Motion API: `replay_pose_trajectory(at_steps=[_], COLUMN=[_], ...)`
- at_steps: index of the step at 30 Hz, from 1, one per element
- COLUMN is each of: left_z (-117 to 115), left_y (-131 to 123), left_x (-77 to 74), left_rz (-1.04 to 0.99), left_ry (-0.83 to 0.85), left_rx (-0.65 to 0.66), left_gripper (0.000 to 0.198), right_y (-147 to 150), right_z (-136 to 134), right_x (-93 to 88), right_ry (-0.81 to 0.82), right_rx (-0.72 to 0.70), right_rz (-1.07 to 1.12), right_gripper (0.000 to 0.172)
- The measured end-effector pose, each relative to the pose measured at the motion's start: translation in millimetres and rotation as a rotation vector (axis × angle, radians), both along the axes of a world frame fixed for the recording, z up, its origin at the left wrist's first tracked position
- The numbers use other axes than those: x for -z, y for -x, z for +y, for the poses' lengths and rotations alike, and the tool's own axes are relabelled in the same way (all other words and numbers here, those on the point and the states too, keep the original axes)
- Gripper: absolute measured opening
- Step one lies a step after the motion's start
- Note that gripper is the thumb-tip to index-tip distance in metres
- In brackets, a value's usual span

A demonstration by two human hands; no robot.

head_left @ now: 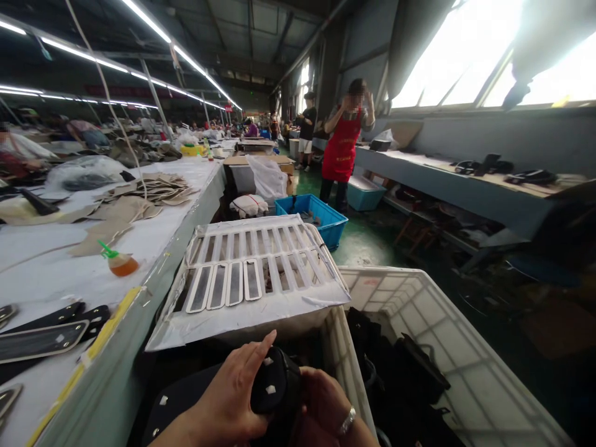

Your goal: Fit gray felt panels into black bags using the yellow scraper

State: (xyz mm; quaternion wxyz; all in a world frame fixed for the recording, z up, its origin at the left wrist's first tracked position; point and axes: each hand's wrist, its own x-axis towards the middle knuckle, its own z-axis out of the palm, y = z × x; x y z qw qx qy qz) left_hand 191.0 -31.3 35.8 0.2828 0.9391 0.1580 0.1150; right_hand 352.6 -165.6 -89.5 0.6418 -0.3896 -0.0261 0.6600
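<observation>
My left hand (235,385) is closed over the near side of a stiff black piece (274,379) with a rounded end, the thumb below and the fingers along its top. Small white scraps stick to its surface. Against its right side my right hand (323,400) is curled, with a silver watch or bracelet (347,421) at the wrist; its fingertips are partly hidden. Another black part with metal studs (174,403) lies under and left of my left hand; whether it joins the held piece, I cannot tell.
A white slotted rack (279,304) holding several framed strips stands just ahead. To its right is a white crate (447,323) of black items. The left worktable (186,198) carries an orange glue bottle (123,264). Beyond are a blue bin (333,230) and a person in a red apron (342,146).
</observation>
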Motion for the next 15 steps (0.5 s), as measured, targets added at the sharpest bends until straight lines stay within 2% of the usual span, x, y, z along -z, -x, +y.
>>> replay_pose_trajectory(at_steps=[3,6,8,12,15], left_z=[10,16,17,20,26], left_y=[2,1,2,14,35], left_x=[-4.1,-2.3,-1.6,-6.4,-17.2], left_rz=[-0.032,-0.055,-0.075,-0.147,-0.189], left_ry=[0.037,0.044,0.034,0.014,0.051], left_rx=[-0.044,-0.061,-0.044,-0.016,-0.071], left_gripper=[0.103,0.108,0.111,0.109,0.101], right_y=[-1,-2,0,15,25], right_z=[-3,11,24,47,52], right_x=[6.8,10.4,4.9,-13.7,-15.9], right_ry=[-0.120,-0.197,-0.217,-0.272,-0.273], right_rx=[-0.087,-0.204,-0.229,-0.226,-0.237], right_rz=[-0.257,-0.515,-0.605,-0.633,-0.563], right_gripper=[0.038,0.031,0.029,0.027,0.030])
